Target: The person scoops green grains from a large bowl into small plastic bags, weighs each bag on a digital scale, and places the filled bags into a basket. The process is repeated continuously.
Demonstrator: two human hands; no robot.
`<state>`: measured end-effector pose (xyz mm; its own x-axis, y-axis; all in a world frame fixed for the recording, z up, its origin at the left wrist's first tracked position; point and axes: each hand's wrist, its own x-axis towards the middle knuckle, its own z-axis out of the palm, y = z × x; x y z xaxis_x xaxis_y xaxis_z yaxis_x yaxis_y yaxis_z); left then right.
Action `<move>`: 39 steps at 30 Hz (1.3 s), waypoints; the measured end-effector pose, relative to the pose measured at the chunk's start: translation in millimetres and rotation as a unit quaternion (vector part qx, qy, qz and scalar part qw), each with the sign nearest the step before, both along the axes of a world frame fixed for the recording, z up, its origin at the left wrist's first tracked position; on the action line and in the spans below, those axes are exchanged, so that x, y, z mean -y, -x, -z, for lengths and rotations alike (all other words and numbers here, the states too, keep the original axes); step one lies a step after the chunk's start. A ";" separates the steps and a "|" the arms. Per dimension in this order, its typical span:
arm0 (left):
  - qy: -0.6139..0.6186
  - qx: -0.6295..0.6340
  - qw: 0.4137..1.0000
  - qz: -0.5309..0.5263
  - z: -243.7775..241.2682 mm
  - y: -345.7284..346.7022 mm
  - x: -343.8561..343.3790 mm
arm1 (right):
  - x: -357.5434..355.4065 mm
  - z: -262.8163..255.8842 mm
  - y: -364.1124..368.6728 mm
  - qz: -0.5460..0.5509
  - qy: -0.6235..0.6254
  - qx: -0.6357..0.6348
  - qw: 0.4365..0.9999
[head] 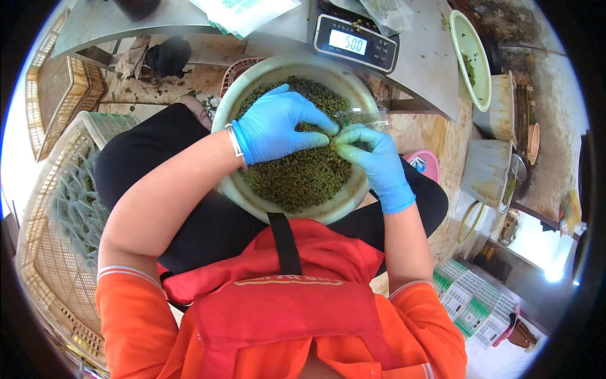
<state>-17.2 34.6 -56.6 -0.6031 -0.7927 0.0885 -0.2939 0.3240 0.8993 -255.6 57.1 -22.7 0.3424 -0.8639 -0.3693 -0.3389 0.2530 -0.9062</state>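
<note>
A wide pale plastic basin (227,113) sits between my knees, heaped with small green berries (298,184) that look like green peppercorns. Over the heap, my left hand (279,125), in a blue glove, has its thumb and forefinger curled close together; whether they grip anything is unclear. My right hand (371,154), gloved alike with greenish stains on the fingertips, pinches a tiny yellow-green bit from the berries. The fingertips of both hands nearly meet. Behind my right fingers lies a clear plastic bag (367,116), partly hidden by them.
A digital scale (355,42) with a lit display stands on the metal table (421,71), beside printed bags (246,12). Filled bags (78,208) lie in a plastic crate (49,265) at left. A green basin (483,90) and pink basin (431,163) are at right.
</note>
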 end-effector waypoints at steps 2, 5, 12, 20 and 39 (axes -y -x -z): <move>0.100 0.056 0.993 -0.025 0.7 -0.2 -3.7 | 0.4 3.6 -2.2 -0.010 0.018 -0.023 1.000; 0.171 0.064 0.981 -0.062 0.9 -0.4 -5.1 | 5.4 0.5 -8.8 -0.094 0.082 -0.136 0.983; 0.091 0.002 0.994 -0.060 0.2 -10.0 3.5 | -1.0 -0.1 -18.0 -0.030 0.206 -0.110 0.972; 0.015 -0.086 0.993 -0.081 2.3 -2.7 0.1 | -3.3 1.7 -21.4 0.001 0.205 -0.062 0.977; 0.199 0.077 0.965 -0.150 -2.4 3.3 3.4 | 117.3 -51.8 -17.1 0.186 0.298 -0.144 0.925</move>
<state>-20.6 31.2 -54.1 -0.3821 -0.8556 0.3493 -0.5485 0.5141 0.6594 -238.5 -60.2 29.0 -0.0582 -0.9816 0.1820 -0.5779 -0.1155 -0.8079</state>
